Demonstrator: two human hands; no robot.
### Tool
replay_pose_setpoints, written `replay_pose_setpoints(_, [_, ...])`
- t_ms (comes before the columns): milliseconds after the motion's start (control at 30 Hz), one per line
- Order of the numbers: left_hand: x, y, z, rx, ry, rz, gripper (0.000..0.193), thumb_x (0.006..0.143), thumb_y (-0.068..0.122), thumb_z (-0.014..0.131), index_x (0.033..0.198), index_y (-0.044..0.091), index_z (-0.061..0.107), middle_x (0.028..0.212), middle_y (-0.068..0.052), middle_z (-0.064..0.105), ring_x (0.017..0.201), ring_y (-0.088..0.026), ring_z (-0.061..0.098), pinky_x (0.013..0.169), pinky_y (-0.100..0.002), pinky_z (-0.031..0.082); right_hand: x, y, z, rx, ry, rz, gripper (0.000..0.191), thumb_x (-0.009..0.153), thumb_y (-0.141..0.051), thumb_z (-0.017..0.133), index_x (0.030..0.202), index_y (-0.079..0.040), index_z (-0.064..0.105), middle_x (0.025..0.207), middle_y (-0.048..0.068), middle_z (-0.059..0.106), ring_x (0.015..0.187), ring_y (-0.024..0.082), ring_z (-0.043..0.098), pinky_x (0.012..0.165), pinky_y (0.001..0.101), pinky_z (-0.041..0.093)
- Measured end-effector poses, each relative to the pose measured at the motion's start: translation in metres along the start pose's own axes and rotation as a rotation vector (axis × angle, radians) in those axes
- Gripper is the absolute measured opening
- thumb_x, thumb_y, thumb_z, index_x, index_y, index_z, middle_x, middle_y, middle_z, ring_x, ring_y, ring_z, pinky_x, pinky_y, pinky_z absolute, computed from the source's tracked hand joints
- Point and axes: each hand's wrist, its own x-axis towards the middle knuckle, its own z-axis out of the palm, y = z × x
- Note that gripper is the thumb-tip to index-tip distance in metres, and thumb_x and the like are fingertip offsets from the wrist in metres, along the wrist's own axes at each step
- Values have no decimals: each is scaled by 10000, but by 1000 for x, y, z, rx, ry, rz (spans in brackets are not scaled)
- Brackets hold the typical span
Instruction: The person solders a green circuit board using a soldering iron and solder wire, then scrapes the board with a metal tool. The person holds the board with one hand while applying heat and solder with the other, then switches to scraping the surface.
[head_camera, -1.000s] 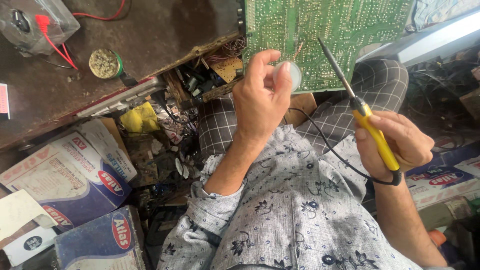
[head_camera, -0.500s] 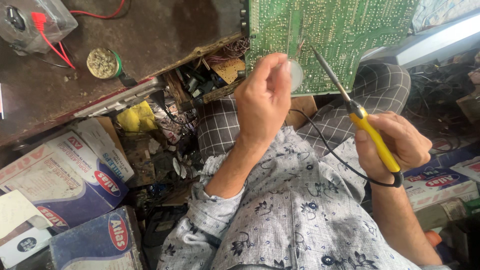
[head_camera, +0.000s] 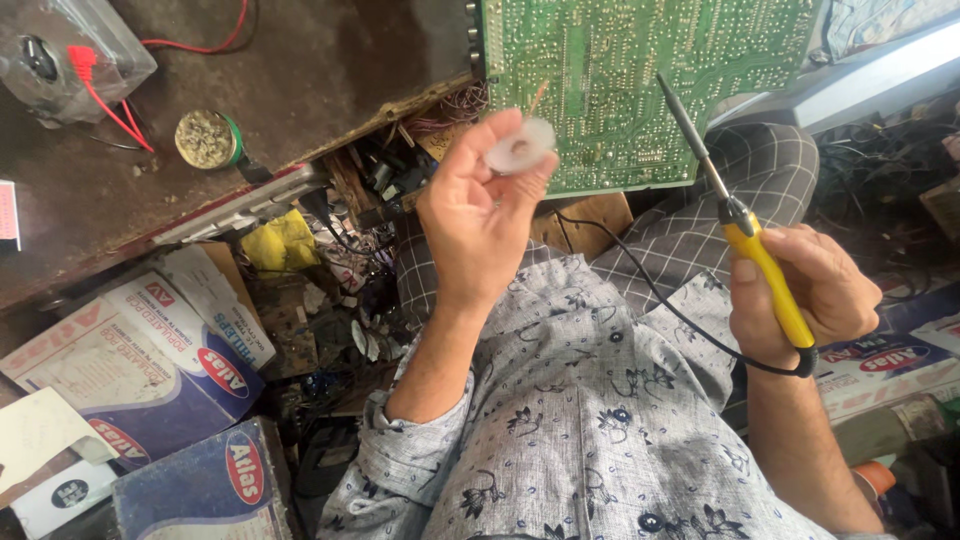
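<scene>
Soldering at a circuit board (head_camera: 640, 90), tool and feed both raised. The right hand (head_camera: 800, 295) is clenched round the yellow handle of the soldering iron (head_camera: 745, 230), its tip poised just over the green board, seemingly not touching. The left hand (head_camera: 480, 215) pinches a small pale spool (head_camera: 520, 148), probably solder wire, near the board's lower edge. The board rests across the knees. Judged step: between joints. The next move calls for tip and wire to meet on one pad, steadily.
</scene>
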Motion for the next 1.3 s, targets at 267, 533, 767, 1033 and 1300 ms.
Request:
replay_pose_setpoints(267, [-4, -2, 0, 393, 96, -23, 233, 1008, 132, 723, 1172, -32, 703, 1092, -129, 717, 852, -162, 696, 653, -245, 580, -2, 4, -4, 4, 16, -31, 215, 1020, -60, 775, 1165, 66, 678, 922, 185, 728, 780, 182, 712, 700, 240, 552])
replay_pose_setpoints(533, [-12, -12, 14, 159, 80, 104, 296, 1083, 154, 678, 1267, -22, 527, 1177, -148, 720, 1053, -138, 750, 886, -253, 671, -1, 1, -9, 8, 19, -21, 218, 1041, -63, 779, 1188, 62, 678, 929, 183, 728, 784, 179, 712, 710, 240, 553])
replay_pose_setpoints(767, [-9, -34, 20, 564, 44, 355, 352, 1047, 99, 728, 1358, 36, 576, 1200, -167, 737, 1099, -225, 765, 870, -288, 639, 3, -5, -4, 0, 14, -17, 203, 1030, -37, 779, 1171, 68, 676, 907, 187, 725, 757, 179, 705, 692, 238, 542])
replay_pose_setpoints(1033, [-9, -44, 25, 639, -6, 467, 448, 1011, 72, 760, 1404, 30, 549, 1138, -130, 744, 1072, -209, 747, 866, -270, 659, 8, -7, 11, -52, -40, -40, 159, 1024, -6, 792, 1120, 64, 687, 923, 195, 743, 782, 197, 735, 698, 240, 558])
replay_pose_setpoints(1300, [-8, -51, 25, 693, 1, 497, 463, 993, 116, 796, 1381, 44, 554, 1096, -70, 751, 1009, -146, 712, 888, -301, 554, 11, -4, 19, -51, -74, -16, 151, 998, 5, 788, 1109, 56, 700, 929, 187, 745, 795, 189, 738, 703, 235, 568])
